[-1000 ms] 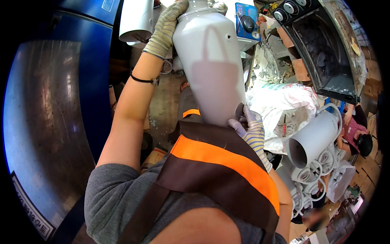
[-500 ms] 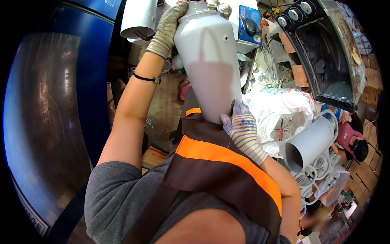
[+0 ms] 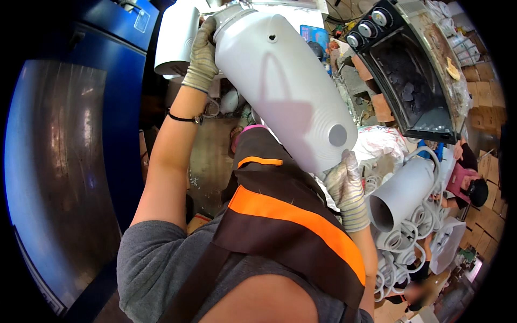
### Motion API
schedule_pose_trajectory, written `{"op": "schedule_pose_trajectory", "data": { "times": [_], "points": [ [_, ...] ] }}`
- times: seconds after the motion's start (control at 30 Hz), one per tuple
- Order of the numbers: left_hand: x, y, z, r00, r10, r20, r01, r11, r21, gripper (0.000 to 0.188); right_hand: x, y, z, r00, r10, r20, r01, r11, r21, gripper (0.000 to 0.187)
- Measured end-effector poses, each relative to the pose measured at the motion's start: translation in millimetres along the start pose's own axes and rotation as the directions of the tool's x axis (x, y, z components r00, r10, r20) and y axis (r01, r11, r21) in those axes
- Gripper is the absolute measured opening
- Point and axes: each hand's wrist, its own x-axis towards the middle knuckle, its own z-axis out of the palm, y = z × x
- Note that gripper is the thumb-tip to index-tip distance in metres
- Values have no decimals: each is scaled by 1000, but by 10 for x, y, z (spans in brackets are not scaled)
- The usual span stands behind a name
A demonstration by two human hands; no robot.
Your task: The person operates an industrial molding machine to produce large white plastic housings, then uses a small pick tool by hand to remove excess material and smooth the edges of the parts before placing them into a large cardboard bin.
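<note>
A large pale grey plastic housing, shaped like a wide bottle, lies tilted across the front of me. Its necked end is up at the left, and its broad end is down at the right. A small dark hole shows near the neck, and a round grey disc among ridged rings near the other end. My gloved left hand is closed around the neck end. At the lower rim, my gloved right hand grips the edge, with its thumb up along the side and its fingertips partly hidden.
Another pale cylinder stands at the back left, beside a blue cabinet. An old oven is at the right. Below it are an open-ended grey cylinder, coiled white hoses and a person in a pink top.
The housing has rolled and swung its broad end to the right, bringing the ringed disc into view. My right hand has shifted right and down with it; my left stays at the neck.
</note>
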Motion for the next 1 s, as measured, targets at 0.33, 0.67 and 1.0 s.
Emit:
{"op": "schedule_pose_trajectory", "data": {
  "times": [0.33,0.67,1.0],
  "points": [
    [-145,-272,142,980,-200,6,199,971,-135,47,-202,-159,66,998,57,15,-55,994,-94,60],
    [-274,-300,134,990,-137,22,138,988,-73,52,-270,-75,277,998,-50,-43,41,981,-190,51],
    [-296,213,432,963,-71,261,125,973,-196,65,-190,-78,70,979,188,-82,-175,974,147,52]
  ]
}}
